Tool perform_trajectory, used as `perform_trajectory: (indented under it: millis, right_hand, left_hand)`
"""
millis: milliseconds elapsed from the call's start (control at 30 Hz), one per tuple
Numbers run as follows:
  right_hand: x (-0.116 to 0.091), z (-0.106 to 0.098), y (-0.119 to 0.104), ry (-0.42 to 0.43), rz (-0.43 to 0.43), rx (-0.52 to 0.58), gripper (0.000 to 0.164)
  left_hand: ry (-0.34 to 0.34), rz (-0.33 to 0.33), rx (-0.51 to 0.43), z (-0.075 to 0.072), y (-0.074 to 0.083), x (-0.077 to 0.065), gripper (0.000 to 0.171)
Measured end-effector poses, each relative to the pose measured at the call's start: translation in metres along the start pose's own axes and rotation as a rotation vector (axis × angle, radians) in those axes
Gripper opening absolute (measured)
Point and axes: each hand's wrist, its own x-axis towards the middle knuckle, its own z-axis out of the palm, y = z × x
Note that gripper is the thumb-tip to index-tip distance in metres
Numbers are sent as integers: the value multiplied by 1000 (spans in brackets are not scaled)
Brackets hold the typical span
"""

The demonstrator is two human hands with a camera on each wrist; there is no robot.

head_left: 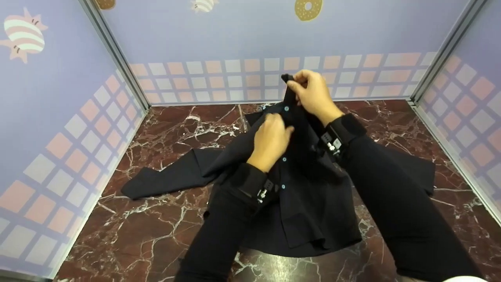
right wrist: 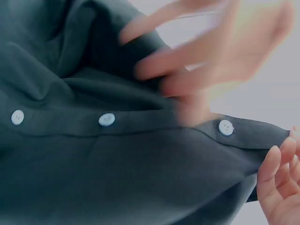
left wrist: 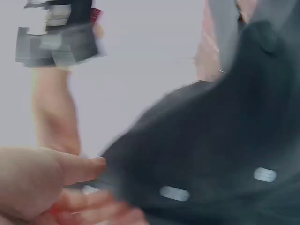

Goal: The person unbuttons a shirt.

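Observation:
A black button-up shirt (head_left: 313,203) lies front up on the marble-patterned table, its collar end lifted toward the back wall. My right hand (head_left: 313,94) pinches the raised collar band (head_left: 289,94) between thumb and fingers. Pale blue buttons (right wrist: 107,119) run down the front placket. Blurred by motion, my left hand (head_left: 271,141) is over the upper placket, just below the collar. Its fingers are loosely spread in the right wrist view, with nothing gripped. The left wrist view has its thumb and fingers apart beside the dark cloth (left wrist: 197,140).
One shirt sleeve (head_left: 168,180) stretches left across the table (head_left: 156,227); the other sleeve (head_left: 415,168) reaches out to the right, partly behind my forearm. Patterned panels (head_left: 242,39) enclose the table at the back and both sides. A camera (head_left: 332,143) is strapped to my right wrist.

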Motion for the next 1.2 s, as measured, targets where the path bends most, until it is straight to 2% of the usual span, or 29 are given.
perform_trajectory:
  millis: [67, 167, 233, 367, 467, 533, 600, 667, 733, 800, 867, 967, 1033, 1100, 1200]
  right_hand:
    - [1, 0, -5, -11, -8, 14, 14]
    - [1, 3, -8, -37, -9, 24, 16]
    - [0, 5, -6, -34, -10, 25, 17]
    - [-4, 11, -1, 38, -24, 22, 20]
    - [-10, 17, -2, 82, -62, 7, 23]
    - [-15, 22, -4, 98, -94, -19, 21]
    - [-23, 25, -5, 106, -110, -35, 18]
    - [-33, 30, -2, 111, -90, -28, 16]
    - [-48, 35, 8, 121, -52, 5, 15]
    - [-66, 43, 24, 127, -9, 47, 14]
    - [-88, 53, 44, 132, 31, 65, 11]
    - [-120, 66, 74, 124, 101, 93, 8]
    - [-138, 72, 90, 111, 158, 116, 8]
    - [-153, 76, 103, 97, 215, 172, 8]
    - [-171, 78, 118, 81, 266, 270, 8]
  left_hand:
    - [31, -41, -109, 11, -10, 6, 40]
    - [108, -55, -330, 19, -24, 18, 27]
    - [123, -65, -430, 20, -31, 26, 18]
    - [120, -130, -456, 15, -37, 43, 14]
    - [102, -144, -451, 4, -37, 58, 15]
    - [93, -143, -495, -3, -35, 64, 14]
    - [104, -134, -565, -8, -33, 64, 13]
    - [140, -120, -641, -7, -33, 57, 12]
    - [191, -98, -709, 3, -35, 40, 11]
    - [225, -87, -773, 19, -40, 16, 9]
    - [225, -95, -835, 39, -45, -9, 7]
    - [173, -156, -933, 70, -53, -43, 2]
    - [119, -193, -978, 86, -58, -61, 4]
    - [58, -213, -1019, 98, -63, -74, 5]
    - [-22, -204, -1071, 106, -68, -88, 7]
